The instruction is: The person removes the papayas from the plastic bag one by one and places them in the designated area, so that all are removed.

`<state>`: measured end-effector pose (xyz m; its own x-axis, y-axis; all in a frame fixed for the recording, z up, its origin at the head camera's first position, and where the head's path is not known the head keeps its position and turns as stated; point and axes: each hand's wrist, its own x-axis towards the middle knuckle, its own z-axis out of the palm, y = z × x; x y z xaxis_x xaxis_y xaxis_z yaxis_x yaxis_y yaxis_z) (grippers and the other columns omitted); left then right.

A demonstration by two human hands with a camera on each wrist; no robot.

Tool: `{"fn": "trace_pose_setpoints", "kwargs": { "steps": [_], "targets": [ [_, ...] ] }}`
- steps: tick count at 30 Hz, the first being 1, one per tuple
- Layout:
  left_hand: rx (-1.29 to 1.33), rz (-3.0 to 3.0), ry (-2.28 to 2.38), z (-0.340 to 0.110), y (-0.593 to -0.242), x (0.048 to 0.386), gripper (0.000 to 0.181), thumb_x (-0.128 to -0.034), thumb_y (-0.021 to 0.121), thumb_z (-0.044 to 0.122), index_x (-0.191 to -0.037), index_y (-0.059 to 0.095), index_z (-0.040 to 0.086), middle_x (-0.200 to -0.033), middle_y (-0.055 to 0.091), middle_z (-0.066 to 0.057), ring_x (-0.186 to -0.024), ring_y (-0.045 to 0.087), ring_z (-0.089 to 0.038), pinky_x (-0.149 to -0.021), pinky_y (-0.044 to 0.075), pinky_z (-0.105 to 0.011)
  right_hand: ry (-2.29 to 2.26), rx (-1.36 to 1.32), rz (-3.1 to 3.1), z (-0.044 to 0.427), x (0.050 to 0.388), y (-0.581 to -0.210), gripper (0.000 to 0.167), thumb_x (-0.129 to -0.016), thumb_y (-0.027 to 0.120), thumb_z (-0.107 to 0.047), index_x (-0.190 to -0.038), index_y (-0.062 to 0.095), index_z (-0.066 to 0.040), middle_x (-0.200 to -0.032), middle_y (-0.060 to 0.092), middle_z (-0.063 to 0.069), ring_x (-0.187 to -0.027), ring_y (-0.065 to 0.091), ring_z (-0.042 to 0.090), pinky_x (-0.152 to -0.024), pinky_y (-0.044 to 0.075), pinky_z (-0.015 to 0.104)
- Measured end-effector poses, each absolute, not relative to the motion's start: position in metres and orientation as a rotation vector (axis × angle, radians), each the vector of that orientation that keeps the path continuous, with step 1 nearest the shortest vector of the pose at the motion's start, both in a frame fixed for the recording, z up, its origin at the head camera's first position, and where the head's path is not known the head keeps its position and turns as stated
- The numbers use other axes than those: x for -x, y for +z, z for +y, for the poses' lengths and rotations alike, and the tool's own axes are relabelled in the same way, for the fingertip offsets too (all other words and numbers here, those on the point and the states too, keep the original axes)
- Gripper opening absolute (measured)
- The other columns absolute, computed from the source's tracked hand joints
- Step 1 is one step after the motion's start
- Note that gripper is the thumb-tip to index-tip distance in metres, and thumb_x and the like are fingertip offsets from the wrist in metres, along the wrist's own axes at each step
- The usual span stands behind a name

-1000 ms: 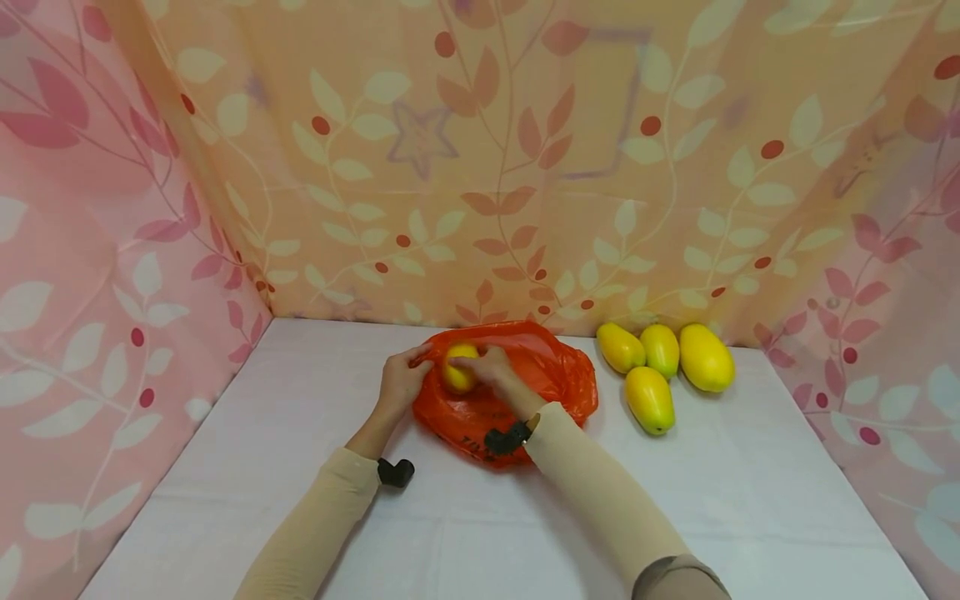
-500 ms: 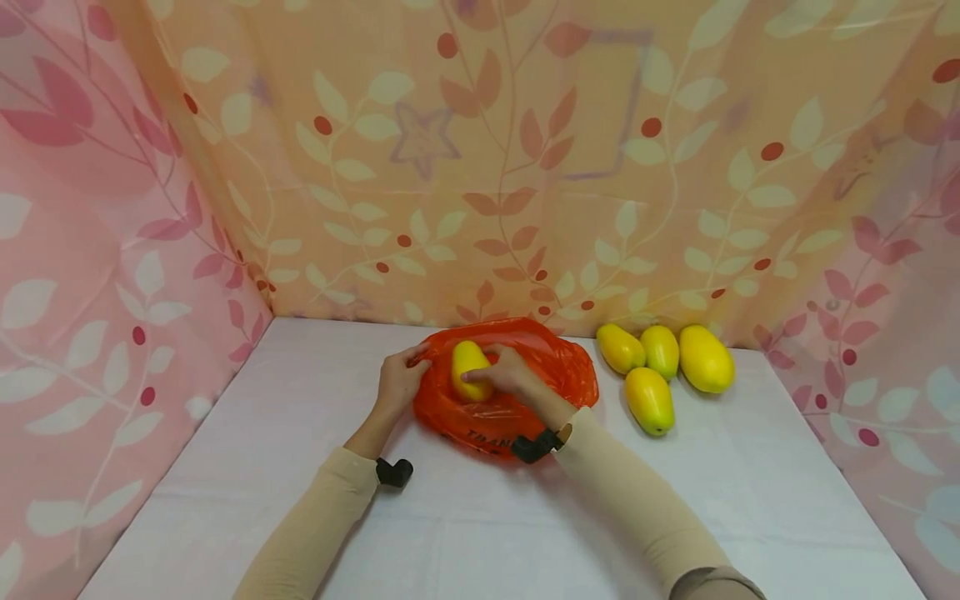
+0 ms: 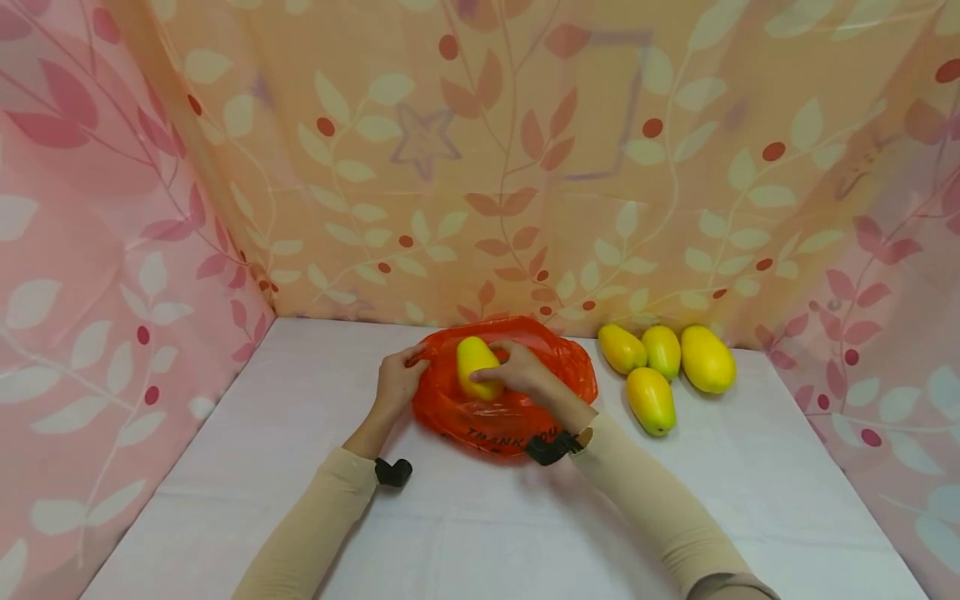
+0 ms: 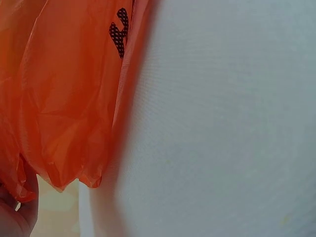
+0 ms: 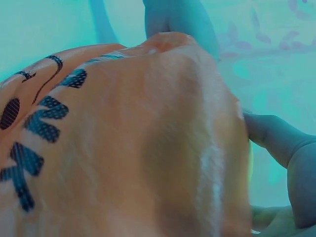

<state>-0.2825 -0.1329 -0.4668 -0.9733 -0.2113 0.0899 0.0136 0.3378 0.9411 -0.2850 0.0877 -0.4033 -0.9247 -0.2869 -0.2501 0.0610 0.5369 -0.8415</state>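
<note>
A red plastic bag (image 3: pixel 457 421) with black "THANK YOU" lettering lies spread at the middle of the white table, its mouth open. At the bag's left rim, my left hand (image 3: pixel 397 385) pinches the plastic; the left wrist view also shows the bag (image 4: pixel 69 89) gathered at the fingers of that hand (image 4: pixel 22 212). My right hand (image 3: pixel 521 371) grips a yellow mango (image 3: pixel 472 358) that stands nearly upright in the bag's mouth, thumb across its front. In the right wrist view the bag (image 5: pixel 123 148) hides most of the mango, with part of my right hand (image 5: pixel 303 163) at the right.
Several more yellow mangoes lie at the back right, among them a front one (image 3: pixel 651 402) with a greenish end and a large one (image 3: pixel 708 359) at the far right. A floral cloth wall (image 3: pixel 495 158) rises behind the white table (image 3: pixel 480 525).
My right hand has moved right and raised the mango, so more of it shows above the plastic. My left hand has stayed at the bag's rim.
</note>
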Motion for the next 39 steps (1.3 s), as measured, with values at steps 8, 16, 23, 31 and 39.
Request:
{"fn": "trace_pose_setpoints", "kwargs": {
  "steps": [8, 16, 23, 31, 39],
  "targets": [
    [-0.195, -2.417, -1.674, -0.134, -0.467, 0.282, 0.035, -0.0904, 0.062, 0.008, -0.125, 0.067, 0.005, -0.127, 0.066, -0.016, -0.120, 0.059, -0.027, -0.092, 0.051, -0.033, -1.368, 0.200, 2.398, 0.098, 0.284, -0.398, 0.079, -0.078, 0.081, -0.034, -0.144, 0.043, -0.012, -0.126, 0.056, 0.013, -0.104, 0.057, 0.028, -0.088, 0.055, 0.036],
    [-0.194, -2.421, -1.692, -0.135, -0.469, 0.282, 0.035, -0.0912, 0.062, 0.008, -0.126, 0.066, 0.004, -0.128, 0.065, -0.016, -0.125, 0.056, -0.028, -0.099, 0.050, -0.042, -1.380, 0.219, 2.411, 0.103, 0.284, -0.394, 0.075, -0.078, 0.081, -0.032, -0.142, 0.047, -0.011, -0.122, 0.058, 0.013, -0.099, 0.060, 0.027, -0.080, 0.058, 0.032],
    [-0.200, -2.421, -1.691, -0.134, -0.468, 0.283, 0.035, -0.0911, 0.062, 0.009, -0.125, 0.066, 0.004, -0.129, 0.064, -0.016, -0.123, 0.057, -0.028, -0.097, 0.051, -0.041, -1.356, 0.222, 2.401, 0.107, 0.289, -0.390, 0.074, -0.079, 0.080, -0.029, -0.141, 0.044, -0.008, -0.123, 0.057, 0.016, -0.098, 0.060, 0.027, -0.079, 0.057, 0.031],
    [-0.191, -2.426, -1.659, -0.134, -0.466, 0.281, 0.035, -0.0908, 0.062, 0.007, -0.125, 0.066, 0.004, -0.127, 0.065, -0.017, -0.120, 0.059, -0.029, -0.093, 0.052, -0.038, -1.314, 0.246, 2.414, 0.115, 0.291, -0.378, 0.073, -0.081, 0.079, -0.031, -0.139, 0.044, -0.004, -0.124, 0.057, 0.018, -0.096, 0.061, 0.026, -0.078, 0.058, 0.031],
    [-0.195, -2.405, -1.700, -0.134, -0.465, 0.282, 0.035, -0.0908, 0.062, 0.008, -0.125, 0.066, 0.004, -0.128, 0.065, -0.016, -0.125, 0.056, -0.029, -0.099, 0.050, -0.042, -1.283, 0.267, 2.457, 0.121, 0.292, -0.366, 0.075, -0.081, 0.078, -0.031, -0.141, 0.042, -0.003, -0.122, 0.054, 0.019, -0.098, 0.058, 0.027, -0.082, 0.057, 0.034]
  ]
}}
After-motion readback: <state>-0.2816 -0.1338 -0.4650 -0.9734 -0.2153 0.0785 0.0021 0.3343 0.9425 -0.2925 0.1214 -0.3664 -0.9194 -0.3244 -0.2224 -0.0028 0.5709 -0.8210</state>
